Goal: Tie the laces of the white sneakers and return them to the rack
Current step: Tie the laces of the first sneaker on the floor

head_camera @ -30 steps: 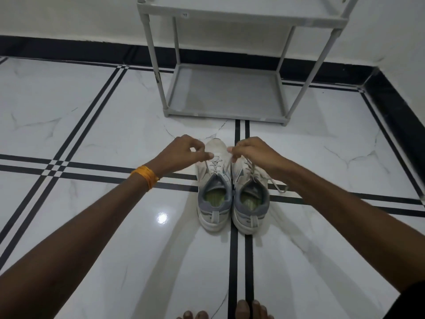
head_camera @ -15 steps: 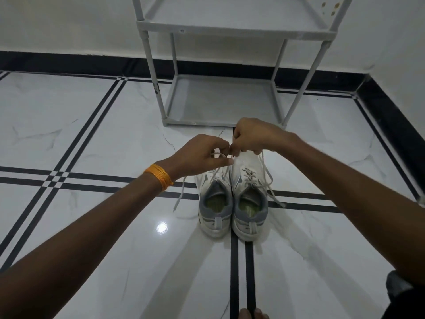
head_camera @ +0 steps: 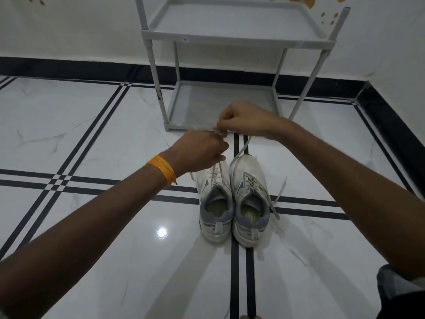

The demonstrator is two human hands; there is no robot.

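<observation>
On a glossy white marble floor (head_camera: 96, 139) crossed by paired black lines, with a black skirting band below white walls, the scene runs from bare tile at left to a room corner at far right. The left hand (head_camera: 200, 151), with an orange thread band (head_camera: 162, 170) at its wrist, has its fingers closed on a lace just above the toe of the left sneaker (head_camera: 215, 199). The right hand (head_camera: 243, 119), a little farther and higher, pinches the other end of the lace (head_camera: 240, 149), which runs taut down to the shoes. The right sneaker (head_camera: 250, 199) stands touching the left one, heels toward the viewer, its own laces loose and trailing over the floor to the right. Beyond the hands a grey two-shelf rack (head_camera: 232, 34) stands against the far wall.

Compared with half a second ago, both hands have lifted and moved farther from the shoes, drawing the lace out longer, and more of the rack's upper shelf shows.
</observation>
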